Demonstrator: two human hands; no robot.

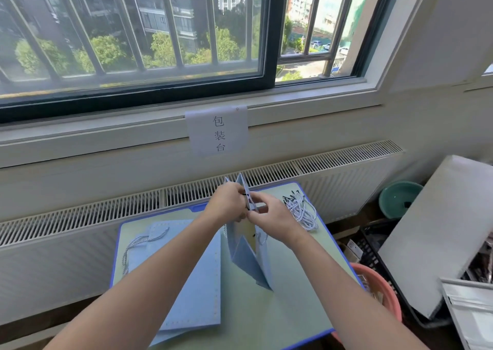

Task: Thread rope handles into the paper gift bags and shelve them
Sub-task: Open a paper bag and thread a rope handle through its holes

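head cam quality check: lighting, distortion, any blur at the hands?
Head view: daylight from the window, no harsh glare on the table; wide-angle bending shows in the sill and radiator; left hand and right hand at the standing bag look soft, so the rope end is hard to resolve; rope pile reads clearly.

Both bare forearms reach forward and converge near the middle of the view. The left hand (pixel 229 203) has its fingers curled in a pinch, knuckles turned up. The right hand (pixel 269 217) sits just beside it, touching or nearly so, its fingers also bent in a pinch, wrist angled inward.
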